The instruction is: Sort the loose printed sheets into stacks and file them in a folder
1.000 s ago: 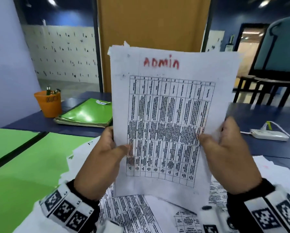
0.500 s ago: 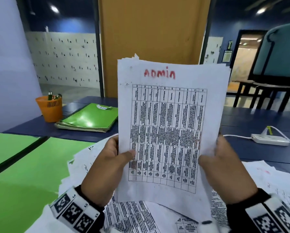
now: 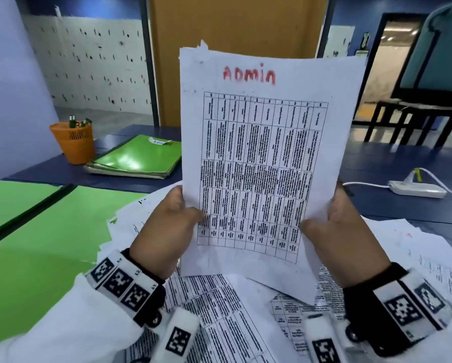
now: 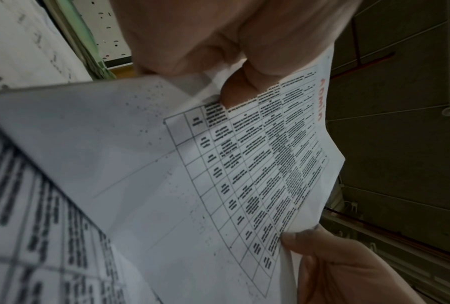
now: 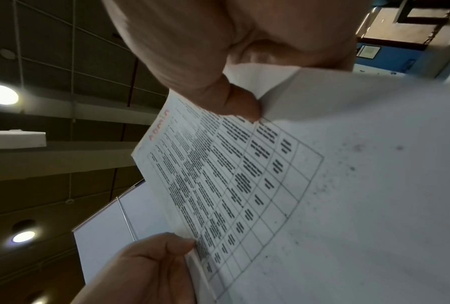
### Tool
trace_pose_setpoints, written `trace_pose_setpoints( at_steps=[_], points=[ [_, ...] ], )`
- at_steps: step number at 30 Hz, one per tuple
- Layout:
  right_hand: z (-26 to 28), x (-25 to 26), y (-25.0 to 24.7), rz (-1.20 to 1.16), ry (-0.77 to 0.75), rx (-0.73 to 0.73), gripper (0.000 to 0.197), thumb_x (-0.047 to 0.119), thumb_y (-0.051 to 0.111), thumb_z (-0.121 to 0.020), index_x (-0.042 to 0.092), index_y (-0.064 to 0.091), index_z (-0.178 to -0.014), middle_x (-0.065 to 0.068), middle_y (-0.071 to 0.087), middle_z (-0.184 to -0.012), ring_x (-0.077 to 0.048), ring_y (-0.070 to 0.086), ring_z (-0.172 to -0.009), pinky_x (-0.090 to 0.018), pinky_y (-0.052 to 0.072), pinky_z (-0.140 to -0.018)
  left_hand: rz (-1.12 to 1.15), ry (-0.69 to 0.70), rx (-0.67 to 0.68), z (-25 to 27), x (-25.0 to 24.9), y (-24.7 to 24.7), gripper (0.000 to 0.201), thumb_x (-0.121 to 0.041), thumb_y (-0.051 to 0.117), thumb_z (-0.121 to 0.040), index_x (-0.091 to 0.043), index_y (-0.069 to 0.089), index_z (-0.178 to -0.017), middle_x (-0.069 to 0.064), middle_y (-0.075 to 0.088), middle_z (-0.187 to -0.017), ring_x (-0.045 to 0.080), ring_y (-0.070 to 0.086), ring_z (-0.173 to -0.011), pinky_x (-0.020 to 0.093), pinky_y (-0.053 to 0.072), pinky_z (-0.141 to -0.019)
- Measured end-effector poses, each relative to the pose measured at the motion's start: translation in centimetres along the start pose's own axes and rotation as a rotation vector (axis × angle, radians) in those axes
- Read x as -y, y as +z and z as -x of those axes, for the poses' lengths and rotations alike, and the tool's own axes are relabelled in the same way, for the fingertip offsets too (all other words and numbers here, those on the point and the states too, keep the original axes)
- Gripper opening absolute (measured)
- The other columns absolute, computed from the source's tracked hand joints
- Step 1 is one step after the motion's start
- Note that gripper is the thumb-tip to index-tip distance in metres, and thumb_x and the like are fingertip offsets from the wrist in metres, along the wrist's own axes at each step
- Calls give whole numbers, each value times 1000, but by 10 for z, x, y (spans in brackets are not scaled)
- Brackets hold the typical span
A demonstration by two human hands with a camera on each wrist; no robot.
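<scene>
A small bundle of printed sheets [image 3: 261, 158], its top page a table headed "ADMIN" in red, stands upright in front of me. My left hand [image 3: 167, 231] pinches its left edge, thumb on the front. My right hand [image 3: 340, 231] pinches its right edge the same way. The left wrist view shows the bundle [image 4: 244, 164] with my left thumb on the table print, and the right wrist view shows the sheets [image 5: 244, 174] under my right thumb. Loose printed sheets [image 3: 219, 310] lie heaped on the desk below. An open green folder [image 3: 36, 231] lies flat at the left.
A stack of shut green folders [image 3: 138, 158] sits at the back of the blue desk [image 3: 392, 163], beside an orange pen pot [image 3: 74, 141]. A white power strip [image 3: 415, 188] with its cable lies at the right. Black chairs stand beyond the desk.
Both hands keep their hold on the ADMIN bundle; it sat lower and narrower half a second ago and now stands higher again, slightly tilted.
</scene>
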State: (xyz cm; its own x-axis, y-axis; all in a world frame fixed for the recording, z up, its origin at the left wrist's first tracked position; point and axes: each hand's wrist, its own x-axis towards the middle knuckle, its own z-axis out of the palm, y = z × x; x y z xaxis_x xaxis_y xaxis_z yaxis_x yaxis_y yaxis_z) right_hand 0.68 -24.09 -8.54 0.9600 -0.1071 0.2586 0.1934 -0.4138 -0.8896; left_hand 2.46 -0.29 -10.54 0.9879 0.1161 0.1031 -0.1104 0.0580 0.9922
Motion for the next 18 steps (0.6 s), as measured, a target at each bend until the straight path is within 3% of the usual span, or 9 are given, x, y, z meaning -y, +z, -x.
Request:
trace_pose_setpoints(
  at_steps=[3, 6, 9, 12, 15, 16, 18],
  points=[
    [2, -3, 4, 27, 14, -9, 42, -5, 54, -82, 26, 53, -110, 0, 71, -103, -23, 69, -93, -42, 57, -83, -46, -15, 25, 1, 1, 1, 46, -2, 51, -77, -17, 63, -119, 1, 79, -111, 25, 73, -108, 49, 55, -98],
    [2, -3, 5, 5, -1, -26, 44, -5, 56, -81, 29, 51, -108, 5, 70, -100, -17, 68, -89, -29, 54, -72, -102, -44, 49, 0, 4, 0, 39, 2, 51, -82, -14, 63, -116, 0, 80, -103, 25, 75, -102, 40, 59, -83],
    [3, -3, 7, 11, 0, 6, 48, -4, 61, -83, 34, 48, -109, 13, 67, -102, -5, 66, -90, -19, 47, -71, -135, -30, 86, 0, 5, 2, 52, -10, 53, -71, -13, 61, -122, 3, 79, -110, 26, 74, -106, 51, 58, -95],
    [6, 2, 9, 13, -35, -40, 45, -6, 61, -83, 30, 49, -109, 12, 67, -101, -5, 65, -89, -20, 52, -74, -151, 7, 71, 1, 4, 1, 51, -9, 53, -71, -13, 60, -122, 3, 78, -111, 26, 74, -106, 54, 56, -98],
    [8, 23, 8, -23, -94, -63, 42, -9, 58, -85, 29, 47, -97, 8, 64, -94, 6, 62, -72, -7, 48, -56, -200, 60, -13, -2, -7, -7, 39, -4, 57, -81, -18, 60, -118, 1, 77, -109, 26, 72, -104, 46, 55, -96],
    [7, 32, 8, -24, -116, -70, 41, -8, 59, -84, 29, 45, -95, 4, 63, -95, 6, 62, -71, -9, 49, -55, -200, 100, -39, -4, -12, -12, 39, -5, 58, -82, -21, 61, -117, -2, 77, -110, 23, 72, -104, 45, 55, -95],
    [1, 51, 9, 2, -158, -80, 36, -3, 62, -83, 24, 45, -101, -8, 63, -103, -9, 65, -81, -26, 58, -69, -198, 172, -77, -5, -30, -19, 44, -13, 60, -74, -22, 61, -117, -4, 76, -113, 16, 71, -99, 43, 55, -92]
  ],
)
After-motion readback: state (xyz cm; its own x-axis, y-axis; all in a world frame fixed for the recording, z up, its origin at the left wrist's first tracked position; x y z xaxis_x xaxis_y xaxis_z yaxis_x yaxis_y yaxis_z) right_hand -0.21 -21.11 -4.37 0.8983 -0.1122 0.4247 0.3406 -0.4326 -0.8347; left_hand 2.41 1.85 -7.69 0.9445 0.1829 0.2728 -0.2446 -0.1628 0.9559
